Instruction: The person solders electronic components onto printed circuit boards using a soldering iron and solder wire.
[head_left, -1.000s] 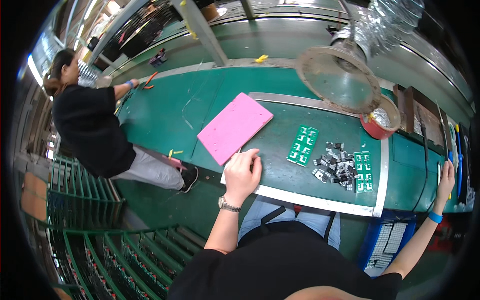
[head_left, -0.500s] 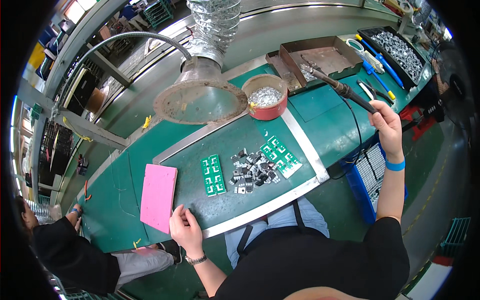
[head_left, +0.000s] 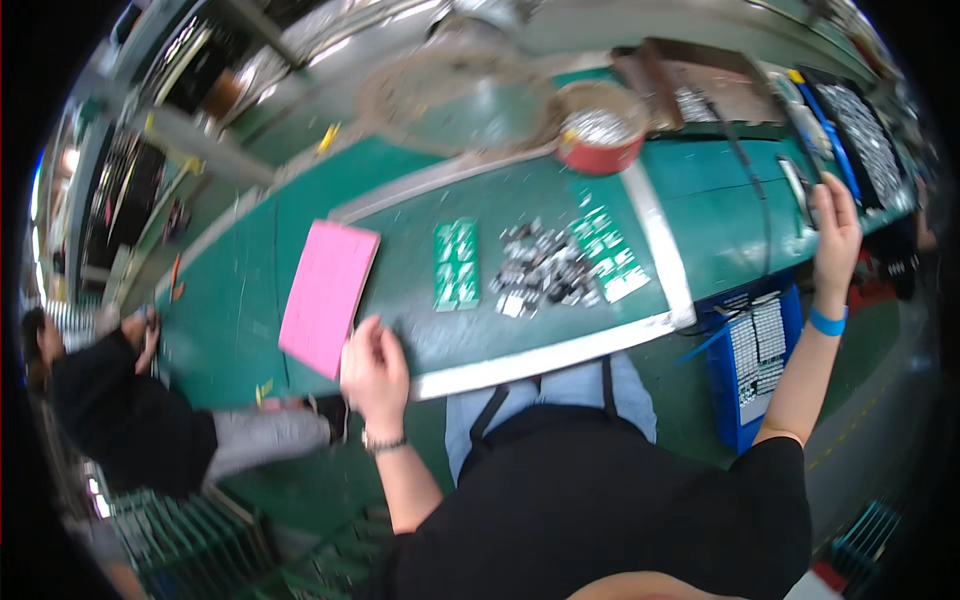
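Note:
My left hand [head_left: 376, 368] rests by the near edge of a pink foam block [head_left: 330, 292], its fingers loosely curled with nothing visible in them. Far to the right, my right hand [head_left: 838, 240] is raised over the bench edge. Its fingers are together around the end of a dark, slim tool, apparently the soldering iron [head_left: 816, 142], badly blurred. Between my hands lie a green circuit board [head_left: 457, 265], a heap of small black and silver components [head_left: 545, 262] and a second green board [head_left: 610, 252] against the heap's right side.
A red round pot [head_left: 602, 155] of shiny metal bits stands behind the boards, beside a blurred fume hood [head_left: 455, 100]. Brown metal trays [head_left: 725, 75], a black cord [head_left: 745, 165] and a black bin of metal parts [head_left: 868, 140] are rightward. A blue crate [head_left: 730, 400] sits below; another person [head_left: 115, 410] works leftward.
My view has shifted, so the bench appears higher. My right hand has moved right, away from the trays, and the dark tool now points more upward. My left hand stays by the foam block.

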